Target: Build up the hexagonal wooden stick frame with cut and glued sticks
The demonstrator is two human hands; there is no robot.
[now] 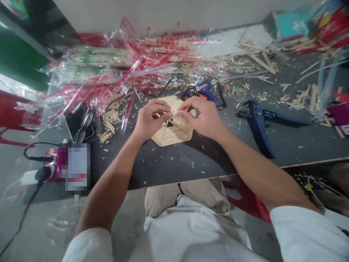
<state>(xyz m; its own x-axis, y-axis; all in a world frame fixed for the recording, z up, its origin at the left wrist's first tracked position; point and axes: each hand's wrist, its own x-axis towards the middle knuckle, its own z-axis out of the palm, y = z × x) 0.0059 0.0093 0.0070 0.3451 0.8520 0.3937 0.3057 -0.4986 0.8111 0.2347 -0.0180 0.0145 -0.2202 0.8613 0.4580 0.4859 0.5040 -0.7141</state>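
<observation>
A many-sided panel of thin wooden sticks point(178, 135), laid in rings around a small dark middle opening, lies flat on the dark table before me. Over its far half, my left hand point(153, 119) has thumb and fingers pinched together close to the centre. My right hand point(204, 115) pinches likewise from the other side, its fingertips near those of the left. Whatever small piece may be between the fingertips is too little to make out. Just beyond the right hand lies a blue glue gun point(205, 91), partly hidden by that hand.
Blue-handled cutters point(259, 122) lie to the right. Stick offcuts point(109, 123) are scattered about. Plastic-wrapped stick bundles point(95, 60) are heaped at the back left. Glasses point(84, 125), a purple power strip point(54, 163) and a blurred-out phone point(77, 167) sit at the left.
</observation>
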